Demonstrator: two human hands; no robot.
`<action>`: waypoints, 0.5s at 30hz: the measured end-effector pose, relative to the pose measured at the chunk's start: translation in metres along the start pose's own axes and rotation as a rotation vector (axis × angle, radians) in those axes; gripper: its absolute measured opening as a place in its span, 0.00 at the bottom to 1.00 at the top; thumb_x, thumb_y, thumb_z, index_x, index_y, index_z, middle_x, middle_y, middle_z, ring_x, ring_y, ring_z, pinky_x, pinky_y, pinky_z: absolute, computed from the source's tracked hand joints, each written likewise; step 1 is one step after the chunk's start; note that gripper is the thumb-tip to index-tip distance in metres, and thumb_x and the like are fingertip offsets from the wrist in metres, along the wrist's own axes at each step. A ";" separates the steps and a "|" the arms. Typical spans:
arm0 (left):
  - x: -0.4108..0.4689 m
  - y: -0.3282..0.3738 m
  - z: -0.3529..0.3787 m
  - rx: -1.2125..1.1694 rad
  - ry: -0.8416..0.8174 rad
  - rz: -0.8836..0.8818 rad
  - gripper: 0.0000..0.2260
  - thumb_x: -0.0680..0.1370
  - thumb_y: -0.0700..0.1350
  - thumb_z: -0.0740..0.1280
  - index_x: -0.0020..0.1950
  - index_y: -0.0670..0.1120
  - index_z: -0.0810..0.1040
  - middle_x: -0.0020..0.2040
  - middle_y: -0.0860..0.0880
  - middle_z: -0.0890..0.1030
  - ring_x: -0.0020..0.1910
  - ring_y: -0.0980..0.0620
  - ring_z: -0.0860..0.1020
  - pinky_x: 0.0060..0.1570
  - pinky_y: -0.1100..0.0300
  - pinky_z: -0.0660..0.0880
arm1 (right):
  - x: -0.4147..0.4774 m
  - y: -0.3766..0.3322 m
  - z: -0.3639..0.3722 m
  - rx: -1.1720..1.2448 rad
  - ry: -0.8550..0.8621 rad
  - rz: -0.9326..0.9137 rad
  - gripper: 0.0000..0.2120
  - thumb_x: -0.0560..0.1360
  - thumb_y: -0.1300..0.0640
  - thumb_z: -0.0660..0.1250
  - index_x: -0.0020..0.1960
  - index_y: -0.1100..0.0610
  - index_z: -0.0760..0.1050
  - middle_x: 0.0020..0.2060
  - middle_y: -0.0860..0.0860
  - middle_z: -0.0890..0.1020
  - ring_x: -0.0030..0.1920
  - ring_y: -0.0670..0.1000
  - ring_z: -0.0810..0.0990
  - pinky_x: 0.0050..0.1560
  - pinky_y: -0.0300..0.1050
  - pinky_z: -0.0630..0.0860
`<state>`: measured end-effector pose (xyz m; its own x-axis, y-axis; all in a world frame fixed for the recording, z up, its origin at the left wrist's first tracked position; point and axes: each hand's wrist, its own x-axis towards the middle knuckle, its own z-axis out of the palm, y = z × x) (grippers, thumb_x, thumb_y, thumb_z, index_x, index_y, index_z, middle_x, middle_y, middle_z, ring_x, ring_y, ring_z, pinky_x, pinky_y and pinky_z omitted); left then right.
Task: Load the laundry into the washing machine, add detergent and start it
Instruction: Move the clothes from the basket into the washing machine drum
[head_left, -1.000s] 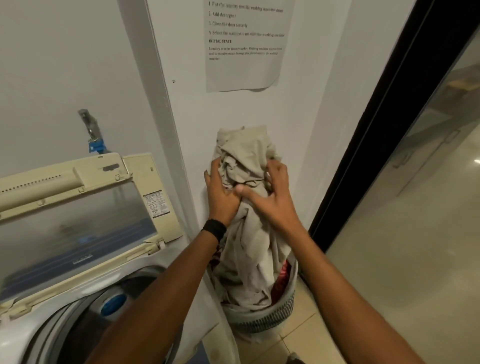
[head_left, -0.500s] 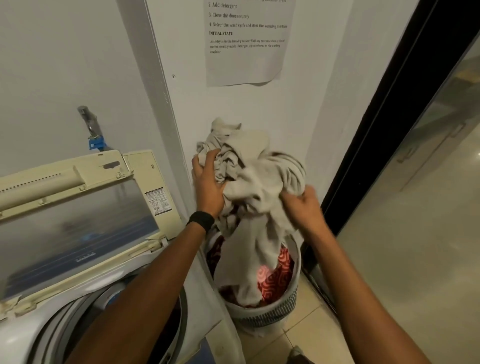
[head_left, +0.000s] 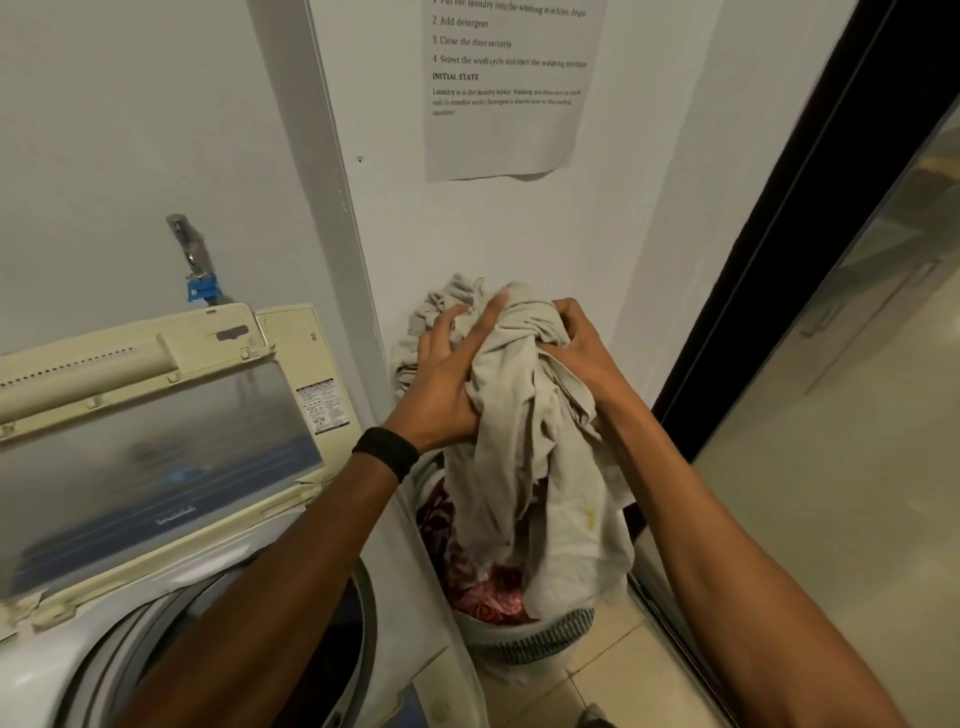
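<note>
Above the grey-striped round basket, the crumpled beige cloth, tail trailing inside, has been regathered tighter in curled fingers of left hand and right hand, judged ready for the open white washing machine.

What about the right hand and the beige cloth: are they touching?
Touching. The head view shows the right hand with its fingers curled into the bunched top of the beige cloth, gripping it.

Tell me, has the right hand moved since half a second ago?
Yes. The right hand has risen, away from the laundry basket rim and toward the paper notice on the wall, gripping the beige cloth.
</note>
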<state>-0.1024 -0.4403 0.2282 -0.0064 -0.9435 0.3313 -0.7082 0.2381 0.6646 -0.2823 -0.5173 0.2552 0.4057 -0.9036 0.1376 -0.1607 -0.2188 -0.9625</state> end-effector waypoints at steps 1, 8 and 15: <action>0.001 -0.004 0.004 0.006 0.037 0.017 0.44 0.74 0.54 0.74 0.79 0.73 0.48 0.80 0.47 0.54 0.78 0.42 0.56 0.76 0.43 0.60 | 0.002 -0.001 0.000 -0.022 -0.003 -0.004 0.10 0.77 0.64 0.72 0.52 0.58 0.71 0.44 0.49 0.77 0.38 0.38 0.75 0.42 0.30 0.73; 0.007 0.011 0.021 -0.277 0.338 -0.049 0.16 0.77 0.56 0.63 0.64 0.67 0.67 0.67 0.50 0.68 0.71 0.41 0.68 0.74 0.50 0.64 | -0.001 -0.010 -0.007 0.078 -0.029 -0.002 0.05 0.78 0.59 0.70 0.52 0.59 0.80 0.44 0.48 0.82 0.44 0.42 0.80 0.48 0.36 0.75; 0.018 0.020 0.015 -0.407 0.439 -0.181 0.29 0.73 0.63 0.55 0.71 0.54 0.56 0.66 0.54 0.62 0.67 0.57 0.62 0.67 0.72 0.58 | -0.063 0.066 -0.003 -0.015 0.061 -0.009 0.52 0.68 0.34 0.77 0.81 0.36 0.48 0.80 0.39 0.59 0.77 0.40 0.62 0.74 0.38 0.65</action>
<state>-0.1272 -0.4565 0.2373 0.4403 -0.8153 0.3760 -0.3446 0.2332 0.9093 -0.3210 -0.4762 0.1834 0.3519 -0.9222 0.1603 -0.1708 -0.2316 -0.9577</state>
